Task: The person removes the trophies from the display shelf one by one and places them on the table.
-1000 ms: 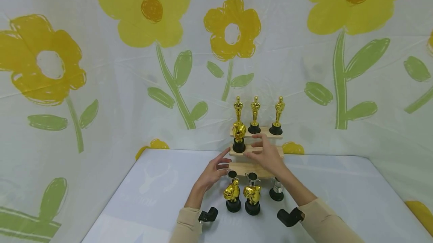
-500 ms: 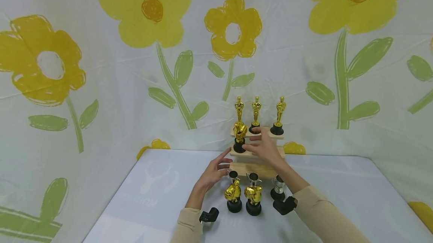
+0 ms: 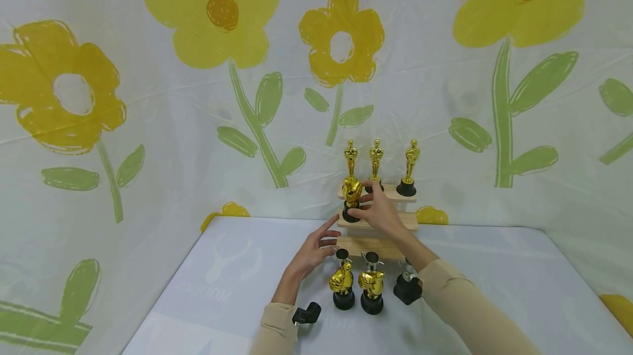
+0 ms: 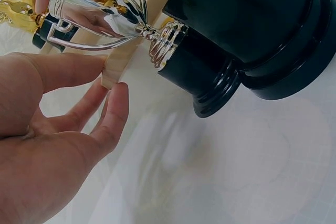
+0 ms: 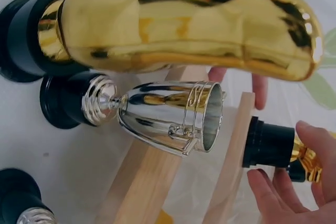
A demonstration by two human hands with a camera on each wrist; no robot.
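Item: a small gold thumbs-up trophy on a round black base (image 3: pixel 351 199), glossy and mirror-bright, with a short gold neck above the base. It stood upright on the middle step of a three-step pale wooden riser (image 3: pixel 395 221), at that step's left end.

The right hand (image 3: pixel 379 211) reached to it from the right, fingers loosely curved, fingertips (image 5: pixel 273 190) at the black base; whether they touched or gripped it could not be told.

The left hand (image 3: pixel 312 251) lay relaxed and spread, holding nothing, fingertips (image 4: pixel 118 94) just beside the left end of the riser's lowest step.

Beyond the right hand, on the top step: three slim gold statuettes on black bases (image 3: pixel 376 164), upright in a row.

Below the right hand, on the white counter (image 3: pixel 222 289): two more gold thumbs-up trophies (image 3: pixel 357 289) side by side, with small silver cup trophies on black bases (image 3: pixel 371 259) just behind them, against the lowest step.

Behind all: a white cloth backdrop printed with yellow flowers (image 3: pixel 217 14).
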